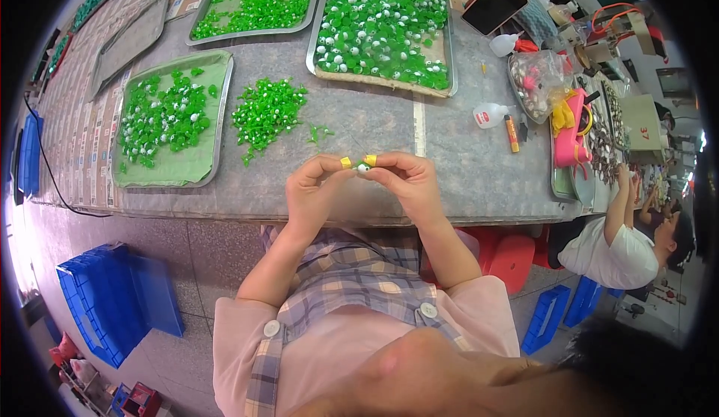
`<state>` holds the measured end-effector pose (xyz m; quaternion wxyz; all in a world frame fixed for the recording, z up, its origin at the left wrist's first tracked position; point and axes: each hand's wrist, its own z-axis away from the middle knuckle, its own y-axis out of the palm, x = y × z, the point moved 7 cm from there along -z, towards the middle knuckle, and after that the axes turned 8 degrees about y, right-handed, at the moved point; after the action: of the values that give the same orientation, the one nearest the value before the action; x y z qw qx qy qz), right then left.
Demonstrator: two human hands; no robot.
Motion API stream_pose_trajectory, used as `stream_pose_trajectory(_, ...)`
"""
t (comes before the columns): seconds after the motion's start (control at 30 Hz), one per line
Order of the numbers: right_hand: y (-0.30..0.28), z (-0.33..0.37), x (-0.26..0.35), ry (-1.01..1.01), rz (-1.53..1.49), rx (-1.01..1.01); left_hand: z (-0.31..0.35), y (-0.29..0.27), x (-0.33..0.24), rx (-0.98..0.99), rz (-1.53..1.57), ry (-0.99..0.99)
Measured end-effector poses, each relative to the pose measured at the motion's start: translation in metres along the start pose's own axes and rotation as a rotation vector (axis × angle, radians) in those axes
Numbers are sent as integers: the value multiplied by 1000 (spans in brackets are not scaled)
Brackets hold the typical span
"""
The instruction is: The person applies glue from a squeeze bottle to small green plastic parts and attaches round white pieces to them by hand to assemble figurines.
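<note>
Near the table's front edge, my left hand and my right hand meet, fingertips pinched on one small green piece with a white, dark-spotted ball. Yellow tape wraps a finger of each hand. Just beyond lie a few loose green pieces. Farther left is a heap of small green pieces with pale tips. To its left, a green-lined tray holds green pieces with white balls. A bigger tray at the back is heaped with similar ones, and another tray beside it holds small green parts.
A grey tray lies at the far left. On the right are a white squeeze bottle, an orange tube, a dark-screened device and a pink tool. Blue crates stand on the floor; a co-worker sits right.
</note>
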<state>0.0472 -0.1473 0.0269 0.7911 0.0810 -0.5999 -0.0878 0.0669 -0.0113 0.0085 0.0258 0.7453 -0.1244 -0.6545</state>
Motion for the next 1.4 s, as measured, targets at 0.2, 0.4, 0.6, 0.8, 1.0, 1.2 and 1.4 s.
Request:
stream_pose_trajectory(0.2,0,2,-6,59,-31,49,-2,7,-13,166,-125,118)
stream_pose_trajectory(0.4,2,2,1,58,-43,71,-2,7,0,196,23,-166)
stream_pose_trajectory(0.6,3,2,-1,103,29,148,-5,9,-1,260,-14,-189)
stream_pose_trajectory(0.8,1,0,-13,160,-120,147,-9,13,-21,303,-330,116)
stream_pose_trajectory(1.0,-1,1,-22,193,-173,136,-8,14,-32,311,-460,225)
stream_pose_trajectory(1.2,-1,2,-32,223,-278,100,-5,20,-44,306,-595,424)
stream_pose_trajectory(1.4,2,3,-37,282,-315,115,-4,17,-45,299,-563,389)
